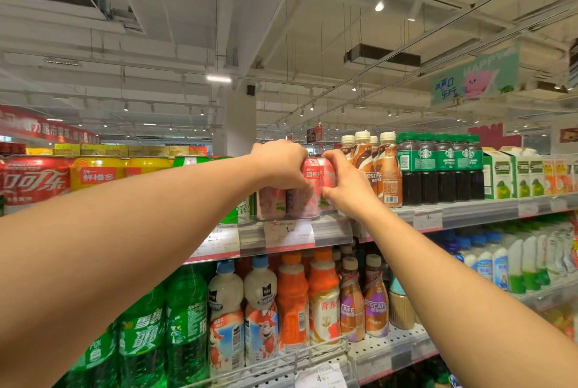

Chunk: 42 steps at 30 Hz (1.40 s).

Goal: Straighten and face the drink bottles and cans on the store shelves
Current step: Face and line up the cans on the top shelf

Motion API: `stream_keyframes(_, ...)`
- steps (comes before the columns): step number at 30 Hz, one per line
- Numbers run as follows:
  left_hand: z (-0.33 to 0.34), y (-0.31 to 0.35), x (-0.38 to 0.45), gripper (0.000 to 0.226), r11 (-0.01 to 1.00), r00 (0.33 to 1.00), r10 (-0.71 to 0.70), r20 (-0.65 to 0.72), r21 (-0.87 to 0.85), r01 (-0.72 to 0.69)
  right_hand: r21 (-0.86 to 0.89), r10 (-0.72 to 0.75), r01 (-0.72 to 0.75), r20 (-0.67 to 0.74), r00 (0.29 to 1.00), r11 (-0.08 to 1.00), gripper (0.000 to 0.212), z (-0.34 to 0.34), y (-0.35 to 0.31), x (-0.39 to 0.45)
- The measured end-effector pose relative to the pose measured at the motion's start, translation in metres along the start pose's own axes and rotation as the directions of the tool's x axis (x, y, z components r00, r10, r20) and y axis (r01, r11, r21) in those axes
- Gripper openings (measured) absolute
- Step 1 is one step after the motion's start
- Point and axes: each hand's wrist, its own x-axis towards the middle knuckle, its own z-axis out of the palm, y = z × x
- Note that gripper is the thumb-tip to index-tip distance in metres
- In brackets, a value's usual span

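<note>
The top shelf (475, 211) runs across the scene with red cola cans (34, 181) and yellow cans (97, 173) at the left, brown coffee bottles (387, 168) and dark green-labelled bottles (438, 168) to the right, while the shelf below (391, 347) holds green soda bottles (144, 334) at the near left and orange juice bottles (292, 297) in the middle. Both bare arms reach up to the middle of the top shelf, where pink peach cans (312, 187) stand at the front edge above a price tag (289, 232). The left hand (283, 165) curls over the top of one pink can and grips it, and the right hand (344, 182) pinches the neighbouring can from the right side, thumb and fingers closed on it.
</note>
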Motion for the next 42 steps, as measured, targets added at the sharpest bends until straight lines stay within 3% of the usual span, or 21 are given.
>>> stream_keyframes(10, 0.0, 0.009, 0.0, 0.034, 0.991, 0.998, -0.061, 0.002, 0.116, 0.061, 0.0, 0.021, -0.021, -0.017, 1.0, 1.0, 0.067, 0.0, -0.006, 0.001)
stream_keyframes(17, 0.006, 0.011, -0.003, 0.038, 0.992, 0.997, -0.077, -0.029, 0.096, 0.079, -0.052, 0.028, -0.026, 0.04, 0.999, 0.998, 0.08, 0.0, -0.008, 0.003)
stream_keyframes(22, 0.011, 0.002, -0.009, 0.048, 0.999, 0.998, -0.025, -0.05, 0.034, 0.027, -0.041, 0.03, -0.029, 0.04, 0.999, 0.999, 0.087, 0.001, -0.008, -0.003)
stream_keyframes(33, -0.018, -0.019, -0.055, 0.052, 0.981, 0.987, 0.11, -0.118, 0.17, -0.089, -0.062, 0.098, -0.103, -0.079, 0.992, 0.993, 0.086, 0.008, -0.014, -0.017)
stream_keyframes(38, -0.032, -0.032, -0.105, 0.05, 0.983, 0.968, 0.158, -0.197, 0.124, -0.135, -0.108, -0.062, 0.034, -0.272, 0.96, 0.994, 0.066, 0.013, -0.039, -0.047)
stream_keyframes(42, -0.041, -0.043, -0.157, 0.044, 0.981, 0.952, 0.183, -0.246, 0.103, -0.162, -0.097, -0.265, 0.248, -0.258, 0.929, 0.964, 0.038, 0.022, -0.072, -0.08)
